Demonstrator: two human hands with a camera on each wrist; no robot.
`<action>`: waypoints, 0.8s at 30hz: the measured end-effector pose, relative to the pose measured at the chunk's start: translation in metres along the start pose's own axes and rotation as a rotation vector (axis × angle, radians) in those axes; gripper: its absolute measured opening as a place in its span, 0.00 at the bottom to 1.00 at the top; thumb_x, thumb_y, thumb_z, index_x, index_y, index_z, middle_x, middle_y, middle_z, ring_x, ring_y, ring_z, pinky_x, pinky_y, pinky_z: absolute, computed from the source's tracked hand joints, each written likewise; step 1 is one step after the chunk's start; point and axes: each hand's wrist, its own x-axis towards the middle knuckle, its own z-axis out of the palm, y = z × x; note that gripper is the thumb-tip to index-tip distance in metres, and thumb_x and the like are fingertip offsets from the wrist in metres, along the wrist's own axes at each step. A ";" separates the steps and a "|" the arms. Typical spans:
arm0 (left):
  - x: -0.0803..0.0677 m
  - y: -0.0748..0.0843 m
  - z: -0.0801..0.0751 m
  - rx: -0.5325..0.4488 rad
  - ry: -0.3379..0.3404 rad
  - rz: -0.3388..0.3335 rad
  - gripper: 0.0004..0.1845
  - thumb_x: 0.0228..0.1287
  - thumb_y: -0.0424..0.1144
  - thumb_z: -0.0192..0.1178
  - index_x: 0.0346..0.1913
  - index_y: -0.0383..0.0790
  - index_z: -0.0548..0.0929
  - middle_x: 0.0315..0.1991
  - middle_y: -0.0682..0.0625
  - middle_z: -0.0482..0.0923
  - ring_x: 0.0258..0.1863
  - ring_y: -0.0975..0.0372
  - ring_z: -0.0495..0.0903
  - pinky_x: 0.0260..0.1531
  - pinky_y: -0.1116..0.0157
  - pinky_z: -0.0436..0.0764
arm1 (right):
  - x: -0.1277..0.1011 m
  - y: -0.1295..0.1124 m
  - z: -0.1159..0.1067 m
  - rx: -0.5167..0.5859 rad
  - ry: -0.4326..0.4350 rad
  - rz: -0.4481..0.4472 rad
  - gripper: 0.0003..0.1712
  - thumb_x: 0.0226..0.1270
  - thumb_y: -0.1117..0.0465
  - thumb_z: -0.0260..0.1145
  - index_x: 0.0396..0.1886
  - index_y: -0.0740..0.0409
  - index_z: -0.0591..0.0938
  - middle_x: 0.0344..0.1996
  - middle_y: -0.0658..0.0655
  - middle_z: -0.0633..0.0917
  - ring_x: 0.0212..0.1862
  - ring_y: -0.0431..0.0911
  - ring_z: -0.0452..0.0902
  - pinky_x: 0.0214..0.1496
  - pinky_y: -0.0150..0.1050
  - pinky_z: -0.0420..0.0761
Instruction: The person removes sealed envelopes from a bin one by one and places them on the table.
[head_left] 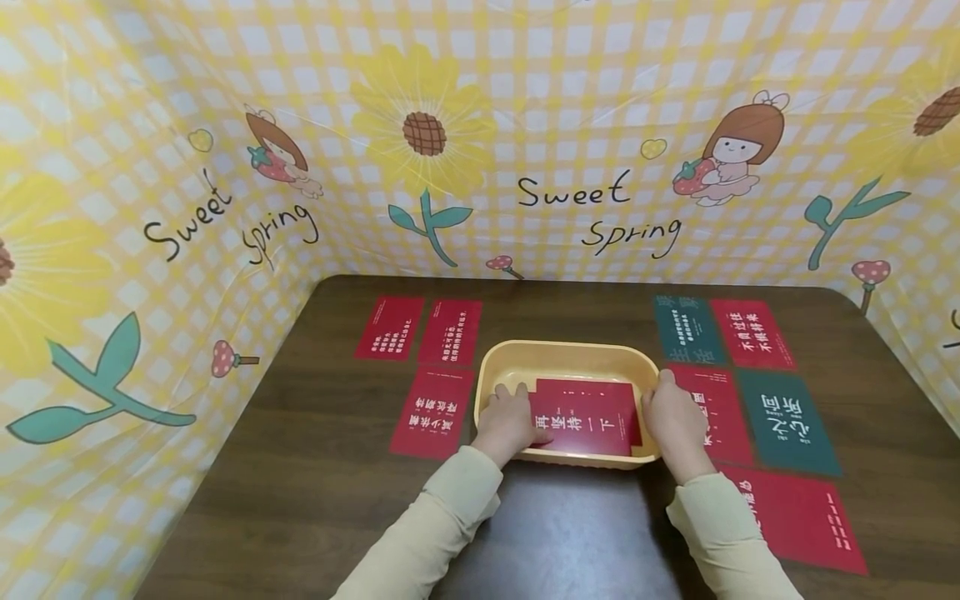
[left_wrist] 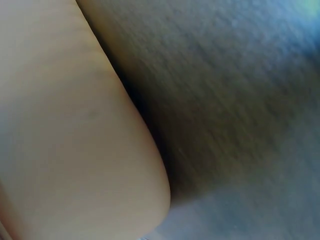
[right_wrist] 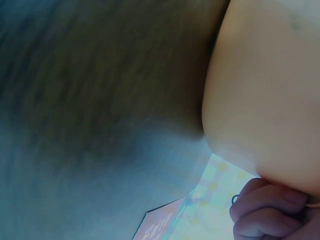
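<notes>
1. We saw the tray (head_left: 567, 354) at table (head_left: 315, 467) centre, a red card (head_left: 588, 417) lying in it.
2. Our left hand (head_left: 508, 421) gripped its 9 o'clock rim, our right hand (head_left: 675, 417) its 3 o'clock rim.
3. We judged the tray light, stiff, slick plastic, best held by both rims; the card could slide.
4. Only the head view showed the cards; the right wrist view showed curled fingers (right_wrist: 265, 215) under the rim.

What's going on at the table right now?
A person has both hands on a yellow tray in the middle of a dark wooden table. The left hand and right hand grip its two ends, and a red card lies inside. More red and green cards lie flat on the table on both sides.
</notes>
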 end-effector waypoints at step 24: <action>0.003 -0.004 0.003 -0.175 0.100 0.132 0.45 0.46 0.39 0.75 0.67 0.42 0.63 0.50 0.40 0.76 0.47 0.52 0.79 0.48 0.55 0.79 | 0.000 0.001 0.001 0.006 0.010 0.003 0.17 0.69 0.60 0.52 0.49 0.69 0.66 0.37 0.75 0.81 0.36 0.64 0.79 0.36 0.56 0.79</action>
